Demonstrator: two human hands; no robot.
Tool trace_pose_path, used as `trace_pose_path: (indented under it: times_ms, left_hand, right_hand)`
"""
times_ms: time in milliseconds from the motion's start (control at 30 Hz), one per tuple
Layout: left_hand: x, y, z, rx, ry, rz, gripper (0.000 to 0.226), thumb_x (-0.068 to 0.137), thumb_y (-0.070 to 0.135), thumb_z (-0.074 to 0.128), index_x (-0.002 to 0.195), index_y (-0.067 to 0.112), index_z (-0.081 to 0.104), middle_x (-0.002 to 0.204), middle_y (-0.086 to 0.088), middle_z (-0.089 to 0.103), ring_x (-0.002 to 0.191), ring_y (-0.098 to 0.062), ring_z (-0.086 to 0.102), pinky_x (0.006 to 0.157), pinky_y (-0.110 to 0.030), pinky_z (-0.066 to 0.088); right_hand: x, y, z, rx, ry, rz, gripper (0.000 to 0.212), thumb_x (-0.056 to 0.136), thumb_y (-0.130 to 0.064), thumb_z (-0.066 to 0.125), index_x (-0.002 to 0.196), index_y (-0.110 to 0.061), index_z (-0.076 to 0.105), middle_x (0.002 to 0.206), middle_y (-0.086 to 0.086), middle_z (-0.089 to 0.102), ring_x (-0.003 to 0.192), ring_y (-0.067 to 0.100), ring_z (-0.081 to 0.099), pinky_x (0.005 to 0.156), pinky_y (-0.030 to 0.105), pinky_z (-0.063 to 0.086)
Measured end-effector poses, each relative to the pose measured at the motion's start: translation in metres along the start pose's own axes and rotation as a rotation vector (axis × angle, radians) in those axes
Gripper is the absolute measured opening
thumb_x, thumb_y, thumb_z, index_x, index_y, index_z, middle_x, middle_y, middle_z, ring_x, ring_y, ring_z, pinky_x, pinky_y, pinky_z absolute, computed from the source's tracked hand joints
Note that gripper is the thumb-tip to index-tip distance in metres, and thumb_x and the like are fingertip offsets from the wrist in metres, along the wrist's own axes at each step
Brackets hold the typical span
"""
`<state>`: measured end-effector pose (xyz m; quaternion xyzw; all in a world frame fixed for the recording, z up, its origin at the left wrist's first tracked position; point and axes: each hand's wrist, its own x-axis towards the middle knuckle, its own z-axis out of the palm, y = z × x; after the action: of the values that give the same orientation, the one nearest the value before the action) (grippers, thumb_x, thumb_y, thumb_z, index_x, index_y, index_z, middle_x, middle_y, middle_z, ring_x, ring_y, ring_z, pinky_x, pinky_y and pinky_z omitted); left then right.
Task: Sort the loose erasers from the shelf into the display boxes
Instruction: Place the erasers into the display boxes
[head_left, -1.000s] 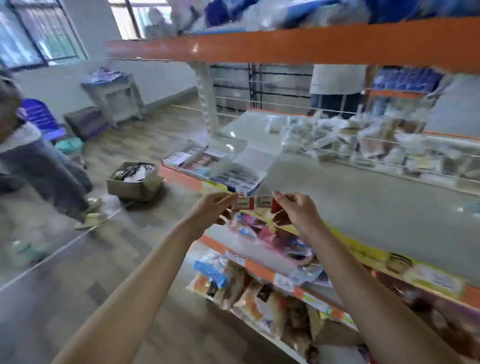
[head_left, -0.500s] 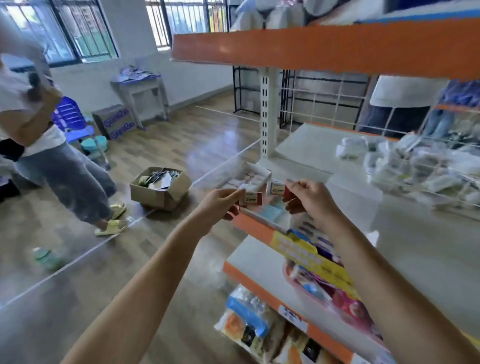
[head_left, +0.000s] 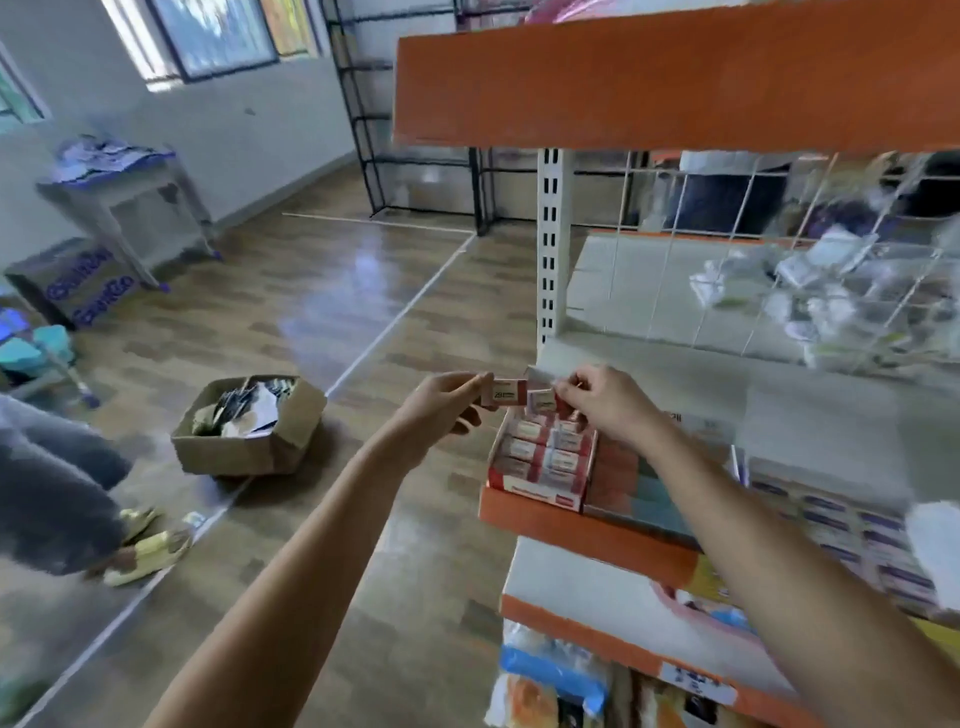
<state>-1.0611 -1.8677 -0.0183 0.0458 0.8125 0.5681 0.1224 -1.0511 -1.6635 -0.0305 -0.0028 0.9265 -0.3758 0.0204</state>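
My left hand (head_left: 441, 408) pinches a red-and-white eraser (head_left: 503, 392) by its end, just left of the shelf's corner. My right hand (head_left: 605, 402) pinches a second red-and-white eraser (head_left: 542, 402) and holds it over the back of a red display box (head_left: 537, 493). That box sits at the left end of the grey shelf (head_left: 810, 410) and holds several rows of the same erasers. The two held erasers are close together, almost touching.
More display boxes (head_left: 841, 530) with blue-labelled items lie to the right on the shelf. A white upright post (head_left: 551, 244) and wire grid stand behind. An open cardboard box (head_left: 249, 428) sits on the wood floor at left, near a person's legs (head_left: 57, 499).
The view has swung left and closer to the shelf end. Both hands have carried their erasers over to the red display box, which now lies right under my right hand.
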Motion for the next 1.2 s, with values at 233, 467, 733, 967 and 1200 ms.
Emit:
trace_pose_path:
  times_ms: [233, 467, 733, 967, 1200]
  left_hand:
    - [0.043, -0.016, -0.024, -0.006, -0.179, 0.031, 0.019, 0.095, 0.033, 0.051, 0.088, 0.027, 0.067, 0.078, 0.006, 0.066, 0.064, -0.008, 0.055, 0.060, -0.020, 0.045]
    - [0.063, -0.026, -0.025, -0.045, -0.234, 0.022, 0.016, 0.094, 0.034, 0.052, 0.091, 0.027, 0.067, 0.083, 0.003, 0.066, 0.065, -0.009, 0.056, 0.060, -0.021, 0.046]
    - [0.069, -0.026, -0.015, -0.029, -0.215, 0.024, 0.018, 0.093, 0.036, 0.053, 0.095, 0.026, 0.067, 0.090, 0.003, 0.066, 0.072, -0.010, 0.056, 0.064, -0.022, 0.047]
    - [0.070, -0.016, -0.005, 0.118, -0.234, 0.104, 0.024, 0.092, 0.034, 0.053, 0.101, 0.017, 0.068, 0.078, 0.007, 0.063, 0.067, -0.007, 0.054, 0.063, -0.019, 0.046]
    - [0.080, 0.004, 0.016, 0.446, -0.311, 0.251, 0.016, 0.093, 0.032, 0.054, 0.099, 0.023, 0.065, 0.080, 0.008, 0.065, 0.066, -0.005, 0.055, 0.058, -0.016, 0.042]
  right_hand:
    - [0.007, -0.013, 0.020, -0.127, 0.056, 0.107, 0.026, 0.097, -0.032, 0.047, 0.096, -0.011, 0.062, 0.063, -0.008, 0.053, 0.045, 0.001, 0.046, 0.044, 0.016, 0.031]
    - [0.016, -0.017, 0.024, -0.272, -0.017, 0.158, 0.032, 0.096, -0.035, 0.048, 0.095, -0.010, 0.068, 0.065, -0.005, 0.056, 0.048, 0.005, 0.041, 0.046, 0.019, 0.029]
    - [0.018, -0.014, 0.036, -0.347, 0.043, 0.162, 0.021, 0.091, -0.029, 0.058, 0.099, -0.014, 0.070, 0.102, 0.004, 0.069, 0.088, 0.017, 0.063, 0.080, 0.031, 0.050]
    - [0.013, -0.012, 0.027, -0.327, 0.106, 0.109, 0.018, 0.090, -0.022, 0.059, 0.102, -0.011, 0.068, 0.103, 0.004, 0.068, 0.087, 0.014, 0.062, 0.078, 0.021, 0.046]
    - [-0.005, 0.003, -0.008, -0.274, 0.252, 0.126, 0.022, 0.092, -0.020, 0.058, 0.109, -0.009, 0.067, 0.108, 0.004, 0.068, 0.089, 0.012, 0.061, 0.074, 0.014, 0.039]
